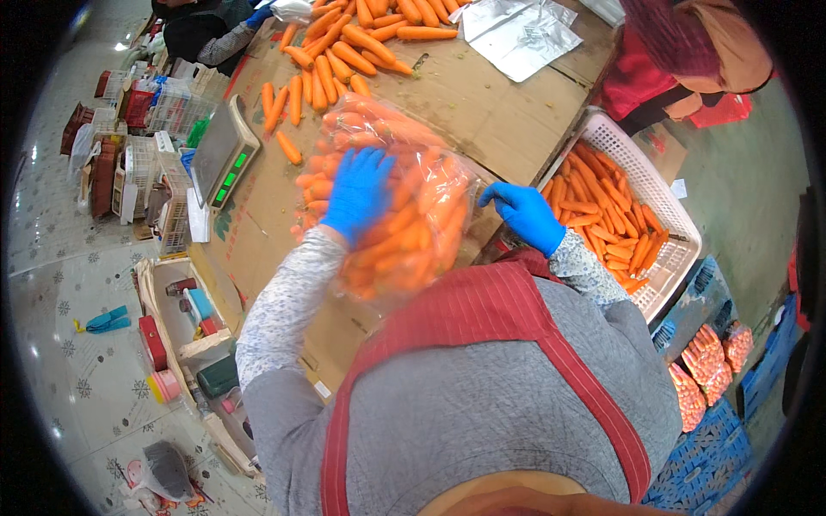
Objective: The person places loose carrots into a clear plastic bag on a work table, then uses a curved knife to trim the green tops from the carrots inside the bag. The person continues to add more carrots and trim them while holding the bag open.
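A large clear plastic bag of carrots point(413, 226) lies on the cardboard-covered table before me, slightly blurred. My left hand point(362, 193), in a blue glove, rests on top of the bag with its fingers spread and does not grasp it. On the other side, my right hand point(526, 216), also gloved in blue, is by the bag's right edge with its fingers bent. Whether its fingertips pinch the plastic is unclear. Loose carrots point(342, 58) are heaped at the table's far side, and a single carrot point(288, 148) lies just left of the bag.
A scale point(222, 155) with a green display stands left. Flat plastic bags point(521, 35) lie at the far right. Beside the table is a white basket point(687, 242) of carrots; filled carrot bags point(703, 355) sit beyond it. Two other people are near the far corners.
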### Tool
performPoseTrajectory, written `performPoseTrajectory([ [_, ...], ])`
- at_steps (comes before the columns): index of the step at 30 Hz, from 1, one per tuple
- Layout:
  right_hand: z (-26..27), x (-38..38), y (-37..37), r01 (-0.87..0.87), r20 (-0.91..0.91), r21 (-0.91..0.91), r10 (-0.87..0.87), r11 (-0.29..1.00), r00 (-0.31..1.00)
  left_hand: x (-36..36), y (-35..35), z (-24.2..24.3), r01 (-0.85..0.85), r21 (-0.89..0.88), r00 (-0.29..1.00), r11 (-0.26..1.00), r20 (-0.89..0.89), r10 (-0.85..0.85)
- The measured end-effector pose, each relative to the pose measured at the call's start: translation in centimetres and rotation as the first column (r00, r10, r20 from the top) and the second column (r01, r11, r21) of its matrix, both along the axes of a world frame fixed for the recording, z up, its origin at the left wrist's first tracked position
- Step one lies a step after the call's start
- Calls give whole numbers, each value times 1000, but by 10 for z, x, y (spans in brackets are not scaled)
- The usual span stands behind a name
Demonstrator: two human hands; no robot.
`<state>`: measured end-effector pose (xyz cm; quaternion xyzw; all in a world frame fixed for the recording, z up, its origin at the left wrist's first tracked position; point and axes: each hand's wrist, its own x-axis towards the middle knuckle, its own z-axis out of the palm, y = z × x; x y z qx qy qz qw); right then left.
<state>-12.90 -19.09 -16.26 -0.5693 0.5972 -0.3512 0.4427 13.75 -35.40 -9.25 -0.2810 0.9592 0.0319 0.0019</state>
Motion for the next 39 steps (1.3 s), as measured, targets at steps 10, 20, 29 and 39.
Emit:
performPoseTrajectory([
  [10, 1, 9, -7, -71, 42, -197, 81, 978, 996, -11, -6, -9, -221, -25, 915, 975, 341, 216],
  [20, -5, 5, -1, -130, 25, -211, 138, 969, 990, -14, -26, -44, -132, -68, 913, 989, 379, 148],
  [29, -8, 8, 11, -160, -11, -147, 160, 976, 987, -30, -16, -17, -146, 15, 852, 989, 510, 118],
  [39, 9, 2, 19, -175, 35, -34, 176, 984, 984, 49, -24, 84, -424, 627, 906, 654, 282, 316],
])
